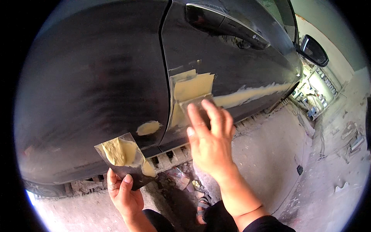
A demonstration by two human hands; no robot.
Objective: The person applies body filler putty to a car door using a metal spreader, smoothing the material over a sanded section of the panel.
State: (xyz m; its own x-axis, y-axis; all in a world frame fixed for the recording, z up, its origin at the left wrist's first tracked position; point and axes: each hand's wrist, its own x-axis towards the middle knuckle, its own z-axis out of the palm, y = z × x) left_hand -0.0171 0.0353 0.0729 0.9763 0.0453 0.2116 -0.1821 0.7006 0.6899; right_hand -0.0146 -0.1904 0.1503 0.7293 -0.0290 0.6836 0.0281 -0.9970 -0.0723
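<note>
With my left hand (125,195) I grip the lower edge of a thin dark plate (135,176) between thumb and fingers. A thick mound of yellow body filler (118,151) lies on the plate's upper part. My right hand (210,141) presses a flat filler spreader (197,102) against the dark car door (228,65), fingers stretched along its back. Just above the spreader's edge is a broad patch of yellow filler (193,86), beside the door gap. A smaller oval filler spot (149,127) sits on the panel left of the gap.
A long pale filler streak (255,94) runs along the lower door. Above are the door handle (228,27) and the side mirror (314,50). Lit shelves (320,91) with containers stand far right. Debris (185,179) and a sandalled foot (202,208) are on the concrete floor (266,154).
</note>
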